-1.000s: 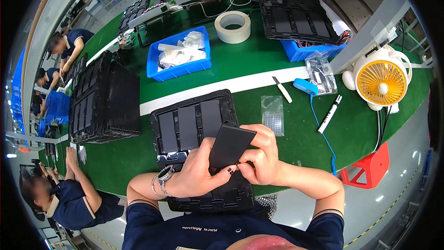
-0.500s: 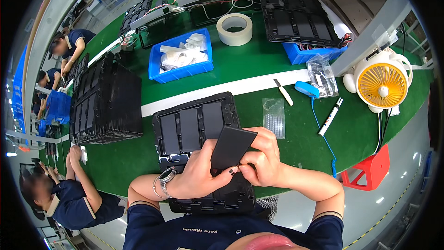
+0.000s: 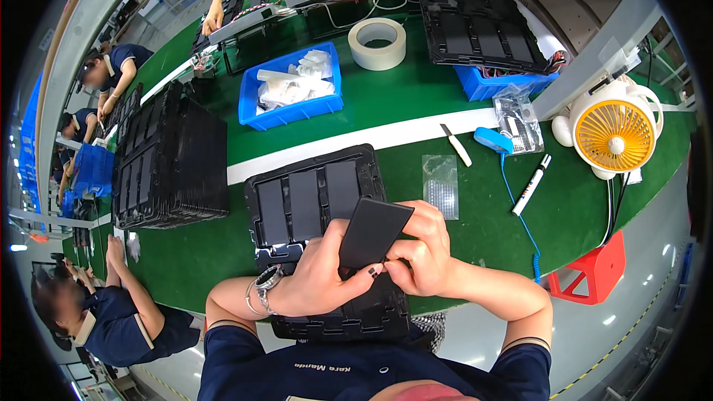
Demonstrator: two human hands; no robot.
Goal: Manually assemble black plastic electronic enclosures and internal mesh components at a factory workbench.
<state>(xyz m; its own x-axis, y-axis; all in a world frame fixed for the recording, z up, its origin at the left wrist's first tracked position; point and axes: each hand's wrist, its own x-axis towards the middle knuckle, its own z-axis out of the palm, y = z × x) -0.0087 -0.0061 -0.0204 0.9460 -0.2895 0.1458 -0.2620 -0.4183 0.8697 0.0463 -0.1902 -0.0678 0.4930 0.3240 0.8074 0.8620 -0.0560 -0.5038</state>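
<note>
My left hand (image 3: 316, 282) and my right hand (image 3: 423, 252) hold a flat black rectangular piece (image 3: 375, 234) upright between them. The left fingers and thumb are closed round its left side and lower end. On the right, my thumb and forefinger pinch at its lower corner, with the other fingers curled behind its edge. Whatever small part lies between the fingertips is too hidden to make out. Beneath my hands lies a black moulded plastic tray (image 3: 255, 229), partly covered by my arms. Its far compartments hold flat dark rectangular pads (image 3: 304, 204).
To the left rises a stack of black trays (image 3: 174, 171). Beyond are a blue bin (image 3: 290, 115) with white scraps and a tape roll (image 3: 377, 44). A knife (image 3: 457, 147), a marker (image 3: 532, 186), a blue coiled cord (image 3: 506, 186) and a yellow fan (image 3: 615, 137) lie rightward. Co-workers sit at left.
My hands stay almost in place, with the black piece tipped slightly. Across the table, a co-worker's hand has moved down and left to the trays there.
</note>
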